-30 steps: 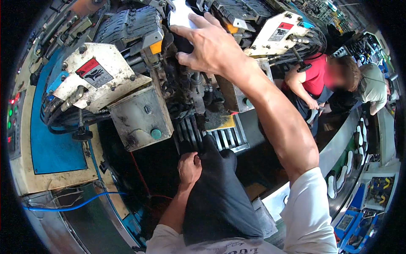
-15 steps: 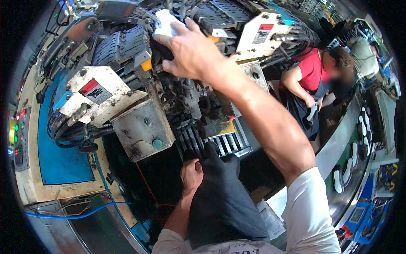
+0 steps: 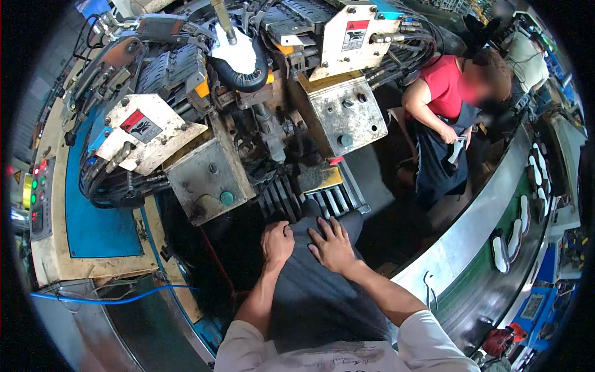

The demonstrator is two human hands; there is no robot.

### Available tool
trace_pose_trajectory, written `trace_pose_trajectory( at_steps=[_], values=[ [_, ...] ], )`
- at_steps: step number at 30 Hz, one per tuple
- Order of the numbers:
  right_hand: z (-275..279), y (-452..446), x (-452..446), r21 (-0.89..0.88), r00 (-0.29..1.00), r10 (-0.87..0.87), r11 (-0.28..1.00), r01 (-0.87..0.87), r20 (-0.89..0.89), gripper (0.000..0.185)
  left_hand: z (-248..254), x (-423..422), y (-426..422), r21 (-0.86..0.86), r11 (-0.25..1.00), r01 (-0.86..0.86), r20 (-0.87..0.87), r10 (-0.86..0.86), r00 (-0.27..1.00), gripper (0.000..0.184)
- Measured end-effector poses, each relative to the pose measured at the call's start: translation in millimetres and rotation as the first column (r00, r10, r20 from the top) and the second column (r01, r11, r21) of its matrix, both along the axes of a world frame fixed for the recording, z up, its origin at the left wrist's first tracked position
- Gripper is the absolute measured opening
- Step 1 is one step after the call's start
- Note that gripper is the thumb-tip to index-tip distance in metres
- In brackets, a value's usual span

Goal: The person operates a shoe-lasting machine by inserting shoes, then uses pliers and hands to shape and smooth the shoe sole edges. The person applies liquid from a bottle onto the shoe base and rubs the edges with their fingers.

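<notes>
My left hand [image 3: 277,243] rests on the left side of my dark apron [image 3: 322,297], its fingers curled closed. A small dark bit shows at its fingertips, but I cannot make out what it is. My right hand [image 3: 333,245] lies on the apron over my knee, fingers spread, holding nothing. Ahead, a shoe upper [image 3: 243,79] with a black edge and white underside sits bottom-up in the machine, toe toward me. A metal rod [image 3: 222,22] reaches down onto its white underside. Both hands are apart from the shoe.
White machine plates [image 3: 145,133] with warning labels flank the shoe. Below them are metal boxes with green buttons [image 3: 226,198] and a slatted pedal [image 3: 347,201]. At right, a co-worker [image 3: 443,93] holds a shoe piece beside a conveyor [image 3: 458,266] carrying several shoes.
My right hand has left the shoe in the machine and come down onto my lap. The rod now meets the shoe's underside. My left hand stays on the apron.
</notes>
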State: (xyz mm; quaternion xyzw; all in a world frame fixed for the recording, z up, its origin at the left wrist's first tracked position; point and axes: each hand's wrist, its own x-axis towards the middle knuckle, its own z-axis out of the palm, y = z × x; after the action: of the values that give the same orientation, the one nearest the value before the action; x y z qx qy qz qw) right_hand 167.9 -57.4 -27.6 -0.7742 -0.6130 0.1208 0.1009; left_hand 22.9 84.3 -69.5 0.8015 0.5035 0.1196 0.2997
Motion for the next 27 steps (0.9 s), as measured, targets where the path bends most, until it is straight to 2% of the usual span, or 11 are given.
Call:
trace_pose_trajectory(
  at_steps=[3, 6, 7, 12, 21, 27],
  values=[
    [-5.3, 0.4, -3.8, -0.036, 0.999, -0.044, 0.998, 0.044, 0.014, 0.054, 0.4, 2.2, -1.3, -0.026, 0.999, -0.019, -0.05, 0.017, 0.999, 0.025],
    [-7.1, 14.8, 0.3, -0.069, 0.987, -0.071, 0.996, 0.062, -0.142, 0.05, -8.7, -0.3, 4.3, -0.036, 0.997, -0.063, -0.031, 0.062, 0.998, 0.026],
    [-10.0, 18.6, -1.4, -0.028, 0.989, -0.078, 0.997, 0.075, -0.124, 0.046, -10.8, -1.5, 6.3, -0.053, 0.996, -0.076, -0.032, 0.074, 0.997, 0.027],
    [-11.6, 39.7, -7.1, -0.079, 0.986, -0.044, 0.996, 0.032, -0.158, 0.041, -11.7, -8.4, 16.3, -0.145, 0.978, -0.149, -0.056, 0.142, 0.988, 0.028],
    [-10.3, 64.3, -24.4, -0.179, 0.989, -0.002, 0.984, -0.025, -0.15, 0.039, -10.1, -13.9, 24.1, -0.124, 0.983, -0.138, -0.036, 0.134, 0.99, 0.026],
    [-6.3, 67.9, -23.3, -0.174, 0.984, 0.001, 0.984, -0.033, -0.178, 0.039, -14.3, -16.3, 25.2, -0.095, 0.984, -0.149, 0.016, 0.151, 0.988, 0.025]
  ],
)
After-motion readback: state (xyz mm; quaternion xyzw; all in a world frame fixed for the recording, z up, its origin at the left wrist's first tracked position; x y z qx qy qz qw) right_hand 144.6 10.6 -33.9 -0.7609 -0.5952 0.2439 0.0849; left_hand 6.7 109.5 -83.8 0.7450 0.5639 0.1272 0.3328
